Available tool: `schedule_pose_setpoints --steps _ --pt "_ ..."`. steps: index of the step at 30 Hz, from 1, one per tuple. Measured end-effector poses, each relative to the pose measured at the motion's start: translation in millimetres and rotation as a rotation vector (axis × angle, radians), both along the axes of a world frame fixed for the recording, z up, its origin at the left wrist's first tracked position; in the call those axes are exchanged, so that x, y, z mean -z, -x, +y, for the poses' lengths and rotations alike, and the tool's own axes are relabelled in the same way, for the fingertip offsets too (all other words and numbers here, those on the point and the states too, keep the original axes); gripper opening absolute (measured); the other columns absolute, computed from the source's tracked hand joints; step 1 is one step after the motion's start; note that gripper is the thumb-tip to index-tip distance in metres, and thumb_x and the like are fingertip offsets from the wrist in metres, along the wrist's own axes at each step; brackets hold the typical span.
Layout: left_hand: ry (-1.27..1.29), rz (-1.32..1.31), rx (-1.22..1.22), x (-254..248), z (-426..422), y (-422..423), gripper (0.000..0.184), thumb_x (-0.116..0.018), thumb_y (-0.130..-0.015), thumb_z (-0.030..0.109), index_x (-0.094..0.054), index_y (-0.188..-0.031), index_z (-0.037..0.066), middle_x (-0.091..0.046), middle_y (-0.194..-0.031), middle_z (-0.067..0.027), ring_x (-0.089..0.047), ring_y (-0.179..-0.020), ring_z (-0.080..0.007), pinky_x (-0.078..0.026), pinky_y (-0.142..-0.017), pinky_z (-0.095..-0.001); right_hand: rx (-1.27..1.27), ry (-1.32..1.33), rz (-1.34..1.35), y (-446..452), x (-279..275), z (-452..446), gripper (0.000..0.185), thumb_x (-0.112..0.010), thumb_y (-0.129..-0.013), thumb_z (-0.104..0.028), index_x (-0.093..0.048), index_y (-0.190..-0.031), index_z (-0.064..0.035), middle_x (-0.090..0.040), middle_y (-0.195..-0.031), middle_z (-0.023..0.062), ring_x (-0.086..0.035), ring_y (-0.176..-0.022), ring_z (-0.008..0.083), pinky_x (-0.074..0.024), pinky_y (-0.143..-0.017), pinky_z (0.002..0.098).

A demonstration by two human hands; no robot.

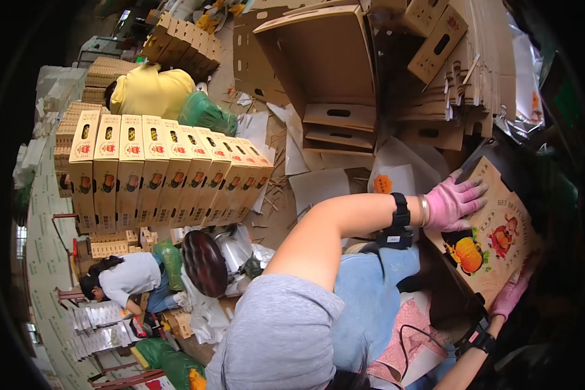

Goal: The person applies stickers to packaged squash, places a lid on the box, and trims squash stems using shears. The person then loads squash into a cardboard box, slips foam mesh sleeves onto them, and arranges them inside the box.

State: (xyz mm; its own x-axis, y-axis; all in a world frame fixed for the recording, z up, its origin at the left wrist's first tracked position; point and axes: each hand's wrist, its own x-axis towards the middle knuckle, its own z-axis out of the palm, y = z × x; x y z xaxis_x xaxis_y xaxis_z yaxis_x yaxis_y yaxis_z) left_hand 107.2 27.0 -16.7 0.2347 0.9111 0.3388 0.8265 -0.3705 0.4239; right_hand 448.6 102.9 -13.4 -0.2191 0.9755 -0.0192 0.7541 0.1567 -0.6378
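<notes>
A printed cardboard box with an orange pumpkin picture and red figure lies tilted at the right. My left hand, in a pink glove, rests on its upper left edge with fingers spread. My right hand, also pink-gloved, grips the box's lower right edge; some of its fingers are hidden. Both wrists carry black straps. To the left, a row of several matching boxes stands on edge, pressed side by side.
A large open carton stands ahead, near stacked flat cardboard. Paper sheets and scraps litter the floor. Two people work at the left, one in a yellow top, one in a white shirt. A dark round stool seat is nearby.
</notes>
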Motion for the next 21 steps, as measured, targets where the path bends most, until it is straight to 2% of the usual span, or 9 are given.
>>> schedule_pose_setpoints --steps 2,4,6,8,9,13,16,18,21 --pt "0.096 -0.117 -0.137 -2.5 -6.7 -2.3 0.074 -0.062 -0.077 0.053 -0.041 -0.133 0.010 -0.029 -0.145 -0.0209 -0.028 -0.134 -0.0387 -0.025 -0.103 -0.0607 0.210 -0.004 0.077 -12.8 19.3 -6.6 0.065 -0.043 -0.097 -0.047 -0.031 -0.142 -0.0014 -0.039 -0.141 0.0192 -0.041 -0.126 0.0285 -0.0300 -0.106 0.0336" --pt "0.571 -0.269 -0.572 -20.2 -20.5 -13.9 0.093 -0.068 -0.067 0.059 -0.031 -0.136 0.010 -0.027 -0.141 -0.0221 -0.024 -0.134 -0.0389 -0.021 -0.107 -0.0566 0.285 0.568 0.475 -51.7 39.3 -5.3 0.066 -0.045 -0.095 -0.050 -0.041 -0.133 0.0047 -0.051 -0.130 0.0136 -0.050 -0.114 0.0224 -0.0375 -0.100 0.0321" --pt "0.987 -0.714 -0.850 -27.4 -32.7 -14.1 0.098 -0.068 -0.065 0.066 -0.032 -0.135 0.008 -0.036 -0.134 -0.0207 -0.034 -0.129 -0.0334 -0.028 -0.107 -0.0419 0.279 0.472 0.520 -43.9 43.0 -36.3 0.068 -0.045 -0.094 -0.051 -0.041 -0.133 0.0046 -0.052 -0.129 0.0117 -0.052 -0.110 0.0226 -0.0393 -0.098 0.0317" --pt "1.129 -0.905 -0.779 -25.1 -46.5 5.1 0.109 -0.073 -0.061 0.068 -0.028 -0.138 0.005 -0.041 -0.132 -0.0211 -0.043 -0.123 -0.0314 -0.037 -0.101 -0.0399 0.282 0.546 0.774 -34.4 46.0 -81.0 0.064 -0.043 -0.096 -0.048 -0.037 -0.137 0.0009 -0.050 -0.131 0.0114 -0.054 -0.110 0.0220 -0.0435 -0.094 0.0328" --pt "1.202 -0.949 -0.823 -38.8 -53.8 9.9 0.102 -0.073 -0.064 0.065 -0.033 -0.136 0.005 -0.046 -0.131 -0.0199 -0.048 -0.118 -0.0305 -0.040 -0.098 -0.0407 0.263 0.561 0.821 -22.4 46.2 -97.0 0.064 -0.043 -0.096 -0.048 -0.037 -0.138 0.0004 -0.049 -0.131 0.0115 -0.054 -0.110 0.0219 -0.0440 -0.094 0.0327" --pt "1.462 -1.427 -0.328 -73.2 -92.2 21.4 0.068 -0.075 -0.071 0.053 -0.054 -0.120 0.011 -0.058 -0.119 -0.0118 -0.054 -0.112 -0.0297 -0.045 -0.086 -0.0557 0.069 0.502 0.733 46.6 -4.6 -104.7 0.062 -0.042 -0.097 -0.047 -0.035 -0.139 -0.0020 -0.049 -0.132 0.0118 -0.055 -0.109 0.0214 -0.0457 -0.091 0.0325" --pt "1.314 -1.391 -0.306 -93.0 -102.3 27.0 0.061 -0.077 -0.073 0.041 -0.051 -0.120 0.013 -0.058 -0.119 -0.0095 -0.057 -0.107 -0.0270 -0.044 -0.086 -0.0530 -0.163 0.372 0.693 96.1 -65.5 -103.3 0.061 -0.041 -0.097 -0.046 -0.034 -0.140 -0.0037 -0.048 -0.133 0.0121 -0.056 -0.108 0.0211 -0.0471 -0.089 0.0323" --pt "1.091 -1.534 -0.214 -139.5 -106.4 44.6 0.070 -0.080 -0.071 0.019 -0.037 -0.126 0.012 -0.052 -0.115 -0.0060 -0.054 -0.108 -0.0215 -0.050 -0.083 -0.0468 -0.345 0.260 0.681 136.1 -118.1 -105.2 0.060 -0.041 -0.097 -0.045 -0.034 -0.141 -0.0049 -0.048 -0.133 0.0123 -0.056 -0.108 0.0209 -0.0479 -0.088 0.0322" --pt "0.285 -1.635 0.203 -212.7 -117.5 85.6 0.063 -0.071 -0.075 0.002 -0.038 -0.129 0.009 -0.052 -0.115 -0.0073 -0.054 -0.105 -0.0170 -0.049 -0.086 -0.0324 -0.629 0.041 0.690 190.5 -214.0 -114.3 0.059 -0.040 -0.097 -0.044 -0.033 -0.142 -0.0067 -0.047 -0.134 0.0126 -0.057 -0.108 0.0206 -0.0493 -0.086 0.0320"
